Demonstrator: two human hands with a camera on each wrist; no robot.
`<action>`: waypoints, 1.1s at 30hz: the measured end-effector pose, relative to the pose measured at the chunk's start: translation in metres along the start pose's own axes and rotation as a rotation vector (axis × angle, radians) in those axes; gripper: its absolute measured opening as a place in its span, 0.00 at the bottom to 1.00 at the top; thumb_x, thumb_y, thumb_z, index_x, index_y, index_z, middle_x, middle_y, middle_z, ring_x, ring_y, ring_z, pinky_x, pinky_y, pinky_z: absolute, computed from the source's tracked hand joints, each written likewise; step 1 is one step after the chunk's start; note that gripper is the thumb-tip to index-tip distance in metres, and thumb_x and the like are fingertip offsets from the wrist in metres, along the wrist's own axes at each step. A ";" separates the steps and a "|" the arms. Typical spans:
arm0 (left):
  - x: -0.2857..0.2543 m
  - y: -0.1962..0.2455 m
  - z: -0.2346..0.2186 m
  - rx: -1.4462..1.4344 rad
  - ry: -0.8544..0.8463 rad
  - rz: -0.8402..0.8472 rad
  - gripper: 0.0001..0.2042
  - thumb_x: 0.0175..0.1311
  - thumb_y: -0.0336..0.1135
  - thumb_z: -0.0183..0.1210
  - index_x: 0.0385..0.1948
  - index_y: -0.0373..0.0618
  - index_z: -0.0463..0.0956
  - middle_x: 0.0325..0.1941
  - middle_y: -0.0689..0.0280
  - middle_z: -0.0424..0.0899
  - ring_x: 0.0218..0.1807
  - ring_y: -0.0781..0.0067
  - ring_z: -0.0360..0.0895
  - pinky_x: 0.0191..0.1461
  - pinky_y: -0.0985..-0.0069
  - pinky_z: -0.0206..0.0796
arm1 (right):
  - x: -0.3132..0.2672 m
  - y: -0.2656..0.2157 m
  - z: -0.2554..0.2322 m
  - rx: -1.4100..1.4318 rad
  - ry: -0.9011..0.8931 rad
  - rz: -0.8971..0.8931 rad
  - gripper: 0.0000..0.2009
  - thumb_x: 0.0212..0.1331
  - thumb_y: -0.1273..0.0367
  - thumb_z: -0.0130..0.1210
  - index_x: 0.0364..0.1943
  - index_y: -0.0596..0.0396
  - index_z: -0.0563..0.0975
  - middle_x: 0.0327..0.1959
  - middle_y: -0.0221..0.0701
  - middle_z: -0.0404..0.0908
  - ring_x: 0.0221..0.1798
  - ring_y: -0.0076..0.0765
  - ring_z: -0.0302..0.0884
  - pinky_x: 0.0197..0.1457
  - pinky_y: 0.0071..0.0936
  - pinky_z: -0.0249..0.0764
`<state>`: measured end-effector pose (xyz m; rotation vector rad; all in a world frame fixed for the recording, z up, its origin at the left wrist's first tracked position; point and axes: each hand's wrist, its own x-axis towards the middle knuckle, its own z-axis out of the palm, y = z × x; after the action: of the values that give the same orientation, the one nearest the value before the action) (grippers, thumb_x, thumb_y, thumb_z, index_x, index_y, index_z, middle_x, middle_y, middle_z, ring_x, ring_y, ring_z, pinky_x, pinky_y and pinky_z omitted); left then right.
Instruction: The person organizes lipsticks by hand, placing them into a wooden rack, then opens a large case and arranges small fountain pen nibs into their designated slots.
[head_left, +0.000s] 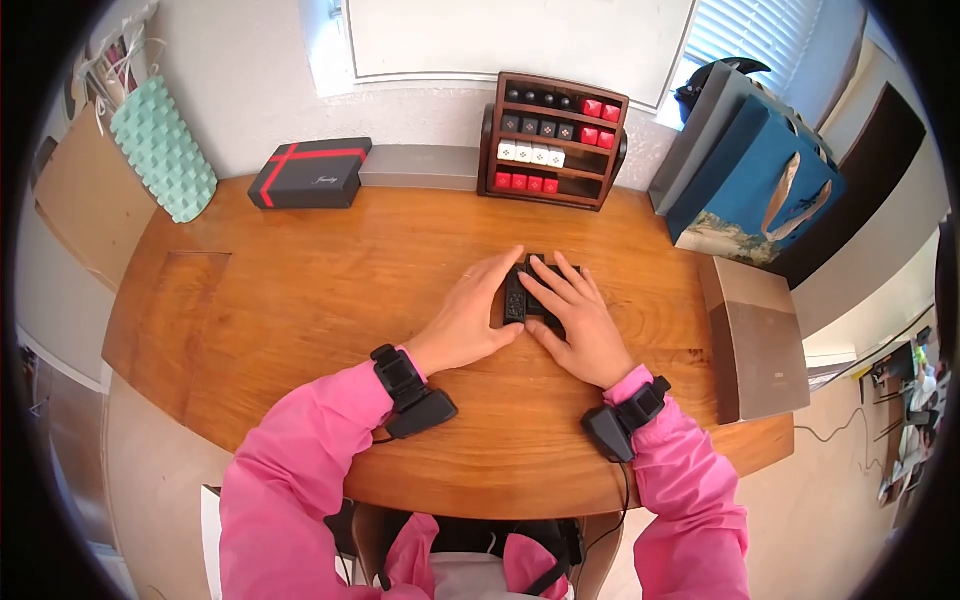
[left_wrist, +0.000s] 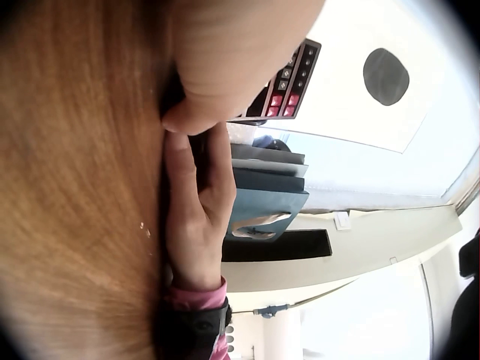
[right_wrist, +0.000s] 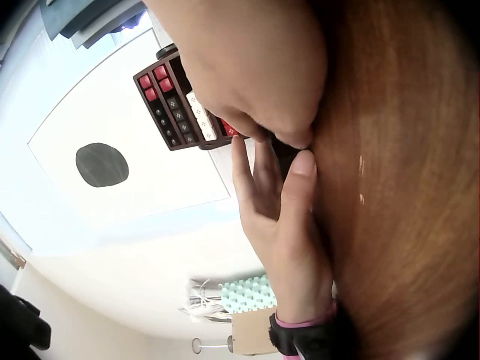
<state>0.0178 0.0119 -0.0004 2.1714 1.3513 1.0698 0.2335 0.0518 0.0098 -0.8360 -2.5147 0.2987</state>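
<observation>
Several small black rectangular blocks lie close together on the wooden table under both hands. The left one (head_left: pixel 515 300) stands lengthwise away from the person and has a fine pattern on its top. My left hand (head_left: pixel 465 312) holds it by its ends, with the thumb at the near end and the index finger at the far end. From the right, my right hand (head_left: pixel 580 325) reaches over the other blocks (head_left: pixel 536 262), fingers spread across them and thumb at the near side. In both wrist views the fingers of the two hands meet low over the table and hide most of the blocks.
A brown rack (head_left: pixel 552 190) with black, white and red pieces stands at the back. Left of it are a grey box (head_left: pixel 420 167) and a black gift box (head_left: pixel 322 190) with red ribbon. A blue paper bag (head_left: pixel 735 185) and a brown box (head_left: pixel 755 350) stand right.
</observation>
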 end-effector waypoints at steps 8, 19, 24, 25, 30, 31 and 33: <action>-0.002 -0.001 0.003 0.023 0.086 -0.084 0.41 0.59 0.33 0.69 0.74 0.43 0.56 0.75 0.50 0.65 0.74 0.48 0.63 0.76 0.60 0.56 | 0.007 0.021 0.002 0.097 0.096 0.041 0.24 0.65 0.66 0.61 0.67 0.44 0.74 0.74 0.32 0.67 0.79 0.50 0.55 0.80 0.52 0.51; 0.001 0.001 -0.003 -0.152 0.229 -0.237 0.29 0.62 0.31 0.66 0.66 0.43 0.67 0.51 0.56 0.85 0.55 0.57 0.80 0.60 0.64 0.69 | 0.006 0.023 -0.007 -0.230 0.241 0.095 0.33 0.56 0.61 0.67 0.67 0.54 0.72 0.74 0.38 0.66 0.78 0.50 0.57 0.80 0.54 0.49; 0.001 0.008 -0.003 -0.238 0.287 -0.064 0.25 0.61 0.31 0.68 0.62 0.44 0.73 0.47 0.58 0.86 0.43 0.64 0.83 0.50 0.70 0.74 | 0.005 -0.007 -0.008 0.007 0.299 -0.043 0.35 0.47 0.60 0.75 0.61 0.57 0.75 0.59 0.41 0.77 0.61 0.52 0.73 0.63 0.43 0.72; 0.000 0.010 -0.004 -0.278 0.230 -0.057 0.25 0.62 0.31 0.68 0.61 0.43 0.74 0.47 0.60 0.86 0.45 0.69 0.82 0.52 0.72 0.73 | 0.003 -0.012 -0.003 0.089 0.265 -0.010 0.31 0.49 0.60 0.73 0.57 0.57 0.77 0.53 0.42 0.79 0.56 0.52 0.75 0.58 0.42 0.73; 0.000 0.005 -0.002 -0.510 0.073 -0.167 0.22 0.64 0.31 0.68 0.59 0.41 0.75 0.46 0.65 0.85 0.45 0.79 0.81 0.51 0.77 0.73 | -0.002 -0.025 0.004 0.271 0.087 0.211 0.19 0.57 0.62 0.69 0.47 0.60 0.80 0.39 0.44 0.81 0.42 0.53 0.79 0.45 0.42 0.74; 0.001 0.007 -0.003 -0.512 0.075 -0.167 0.22 0.64 0.31 0.68 0.59 0.41 0.75 0.46 0.65 0.85 0.45 0.79 0.81 0.51 0.77 0.73 | -0.002 -0.022 0.007 0.284 0.120 0.165 0.18 0.59 0.62 0.67 0.46 0.60 0.80 0.37 0.45 0.81 0.40 0.54 0.79 0.43 0.43 0.74; 0.002 0.012 -0.005 -0.546 -0.024 -0.186 0.20 0.65 0.30 0.68 0.58 0.40 0.76 0.44 0.68 0.84 0.44 0.82 0.79 0.47 0.80 0.72 | -0.002 -0.019 0.010 0.299 0.149 0.117 0.16 0.61 0.62 0.66 0.45 0.61 0.80 0.36 0.46 0.81 0.39 0.55 0.78 0.42 0.43 0.74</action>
<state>0.0215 0.0074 0.0117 1.6242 1.0645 1.1676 0.2198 0.0349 0.0074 -0.8508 -2.2161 0.6106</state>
